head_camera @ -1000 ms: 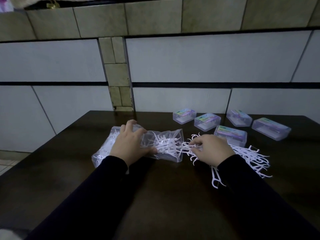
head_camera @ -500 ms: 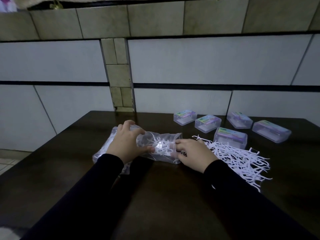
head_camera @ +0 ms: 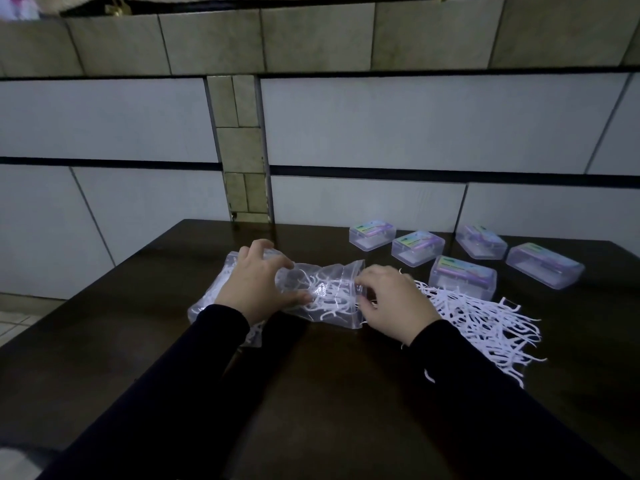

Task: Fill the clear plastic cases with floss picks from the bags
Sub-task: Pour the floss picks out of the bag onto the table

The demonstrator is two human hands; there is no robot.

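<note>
A clear plastic bag (head_camera: 329,292) with white floss picks inside lies on the dark table (head_camera: 329,393). My left hand (head_camera: 256,289) grips the bag around its middle. My right hand (head_camera: 391,303) is at the bag's open mouth, with its fingertips curled at the rim; what they pinch is hard to tell. A loose pile of white floss picks (head_camera: 485,323) lies to the right of that hand. Several clear plastic cases with coloured labels stand shut behind the pile, the nearest one (head_camera: 462,277) touching it.
A second bag of picks (head_camera: 207,299) lies under my left wrist. The table's back edge meets a tiled wall (head_camera: 346,133). To the left the table ends above the floor (head_camera: 14,323).
My right hand moved left from the loose pile to the bag's mouth. The pile of picks on the right has grown. My left hand kept its grip on the bag.
</note>
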